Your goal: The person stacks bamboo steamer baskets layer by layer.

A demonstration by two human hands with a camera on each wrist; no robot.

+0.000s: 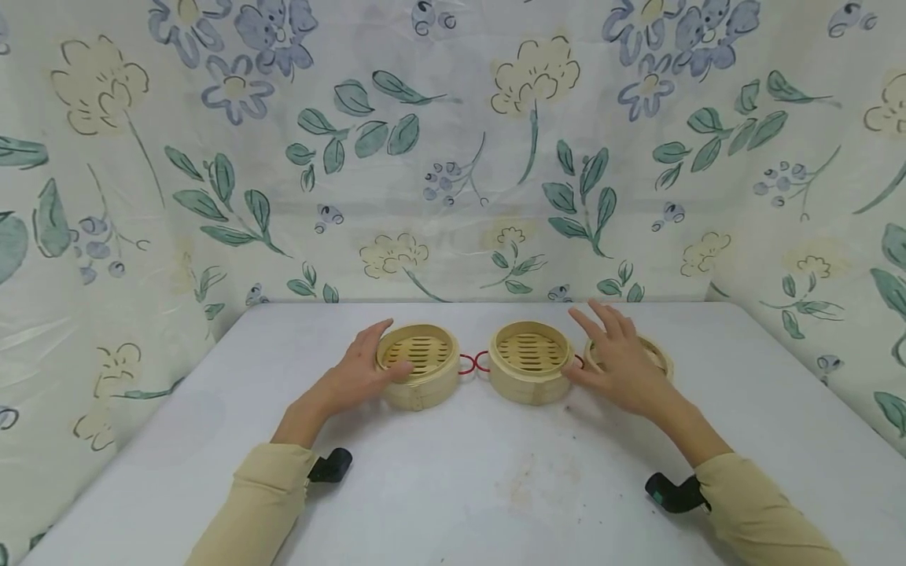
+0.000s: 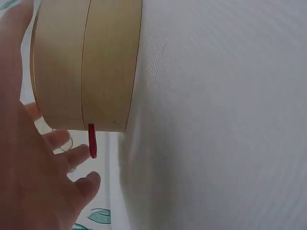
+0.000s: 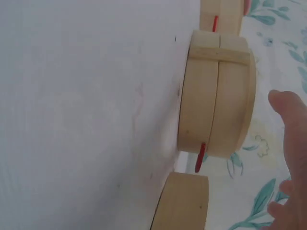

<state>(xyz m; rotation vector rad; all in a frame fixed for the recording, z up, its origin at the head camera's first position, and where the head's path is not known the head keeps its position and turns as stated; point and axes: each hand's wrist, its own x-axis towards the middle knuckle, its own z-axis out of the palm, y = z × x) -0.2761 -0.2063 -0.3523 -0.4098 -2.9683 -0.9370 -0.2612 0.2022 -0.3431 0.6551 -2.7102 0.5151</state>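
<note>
Only the head view shows the slatted floors of two bamboo steamer baskets on the white counter; the wrist views show just their side walls and red loops. The left hand, fingers relaxed and spread, rests against the left basket. The right hand, fingers straight, touches the middle basket and covers part of a shallower bamboo piece behind it. Floral sheeting backs the counter.

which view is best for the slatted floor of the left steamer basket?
Head view: it looks down into the left steamer basket, slats plain, left hand at its rim. Left wrist view shows only its outer wall. Right wrist view catches a sliver of wall.
</note>
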